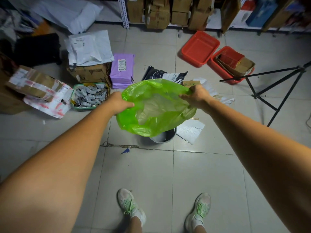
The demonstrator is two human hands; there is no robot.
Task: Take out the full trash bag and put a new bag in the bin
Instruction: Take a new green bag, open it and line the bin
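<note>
A bright green plastic bag [156, 108] is spread open in the air, its mouth facing me, with the pale inside showing. My left hand [117, 102] grips the bag's left rim. My right hand [196, 96] pinches the right rim. Directly beneath the bag stands a small grey bin [164, 137] on the tiled floor; only its near rim and part of its inside show, and the bag hides the rest. The bag hangs just above the bin, touching or nearly touching its rim. No full trash bag is recognisable in view.
A green-rimmed basket of small packets [90, 96] and cardboard boxes [89, 73] sit left of the bin. Purple parcels [122, 69] lie behind. Two red tubs [200, 47] are at the back right, a black tripod [272, 91] at right. White foam sheet [190, 130] lies beside the bin. My feet [131, 207] stand behind it.
</note>
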